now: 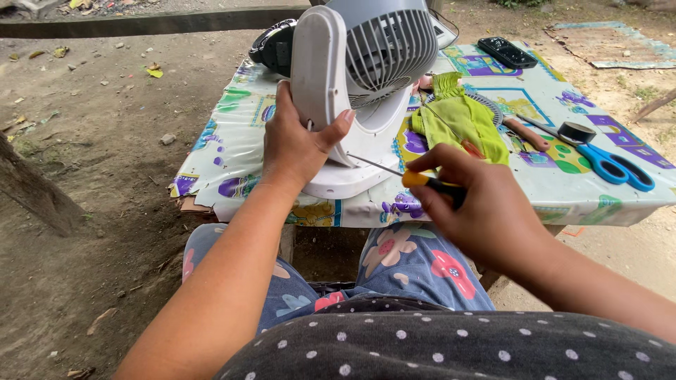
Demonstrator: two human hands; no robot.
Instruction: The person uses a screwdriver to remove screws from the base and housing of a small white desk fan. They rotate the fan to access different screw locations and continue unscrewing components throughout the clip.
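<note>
screwdriver at the fan base, with risk of slipping

my left hand (296,144) gripped the white fan (352,91) standing at the table (232,151) edge; my right hand (479,204) pinched the screwdriver (415,179), whose thin tip could slip off and scratch the plastic.

We logged a smooth matt plastic fan (366,84), glossy vinyl tablecloth (232,151), green cloth (461,119), and metal-shafted screwdriver (405,174).

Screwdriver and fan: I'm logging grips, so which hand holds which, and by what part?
The right hand holds the screwdriver by its yellow-and-black handle. The left hand grips the fan by its white side frame.
</note>
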